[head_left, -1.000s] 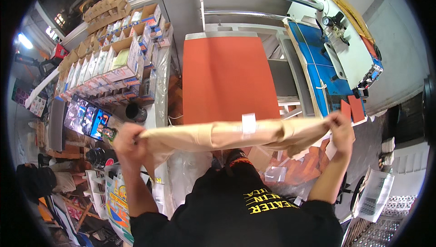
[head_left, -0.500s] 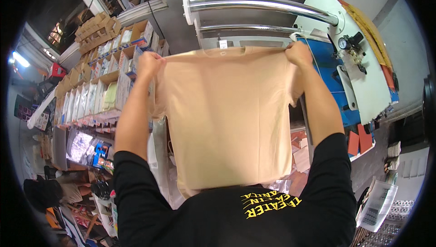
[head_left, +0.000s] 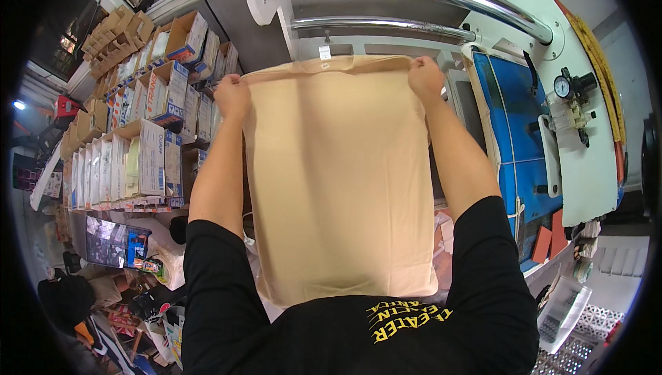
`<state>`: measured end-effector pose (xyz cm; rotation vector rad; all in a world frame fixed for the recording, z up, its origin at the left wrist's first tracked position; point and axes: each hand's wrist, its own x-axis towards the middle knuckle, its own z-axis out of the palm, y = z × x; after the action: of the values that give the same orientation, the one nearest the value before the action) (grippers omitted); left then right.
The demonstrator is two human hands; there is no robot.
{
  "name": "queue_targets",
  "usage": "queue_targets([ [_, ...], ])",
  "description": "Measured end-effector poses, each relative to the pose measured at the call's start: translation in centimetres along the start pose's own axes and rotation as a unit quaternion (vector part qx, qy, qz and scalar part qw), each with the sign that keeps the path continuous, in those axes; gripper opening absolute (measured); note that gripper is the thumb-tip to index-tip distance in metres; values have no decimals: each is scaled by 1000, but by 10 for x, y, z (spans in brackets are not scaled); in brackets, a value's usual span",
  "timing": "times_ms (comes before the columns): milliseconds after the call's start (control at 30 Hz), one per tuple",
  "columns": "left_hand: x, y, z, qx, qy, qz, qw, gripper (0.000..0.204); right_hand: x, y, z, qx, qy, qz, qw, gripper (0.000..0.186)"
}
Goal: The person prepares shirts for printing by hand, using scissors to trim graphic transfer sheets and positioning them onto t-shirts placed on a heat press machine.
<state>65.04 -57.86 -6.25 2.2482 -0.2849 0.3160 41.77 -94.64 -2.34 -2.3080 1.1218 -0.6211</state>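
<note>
Head view is filling up with the heat press [head_left: 552, 78] across the top and right of the frame, its chrome bars arching over a blue panel. Centre frame, the beige garment [head_left: 338, 182] is now hanging flat and fully spread, where a second ago it was bunched into a horizontal roll between the fists, with the orange platen beneath showing; that platen is now covered from sight. So the cloth is opened out and squared above the press bed. At the left of the frame, shelves of cardboard boxes [head_left: 145, 133] are lining the wall. Left hand [head_left: 233, 95] is pinching the top left corner, right hand [head_left: 425, 78] is pinching the top right corner, both fists closed on fabric.
</note>
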Motion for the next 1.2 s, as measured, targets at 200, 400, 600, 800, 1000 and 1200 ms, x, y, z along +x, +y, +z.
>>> queue_targets([
  [200,-104,85,49,47,-175,324,928,34,-100,-70,45,-170,-207,-269,925,57],
  [400,-103,100,35,166,-207,228,937,48,-109,-73,28,-221,-184,-149,946,65],
  [600,-188,63,-53,225,-227,207,925,65,-173,-1,-30,-222,-152,-81,960,72],
  [800,-334,19,-181,48,-228,-12,972,64,-337,60,-121,-73,-220,72,970,75],
  [1000,-403,-136,-196,-498,-270,-431,702,41,-398,155,-121,444,-253,337,791,50],
  [1200,-402,-93,-239,-481,-243,-385,749,25,-415,214,-122,501,-135,340,785,33],
])
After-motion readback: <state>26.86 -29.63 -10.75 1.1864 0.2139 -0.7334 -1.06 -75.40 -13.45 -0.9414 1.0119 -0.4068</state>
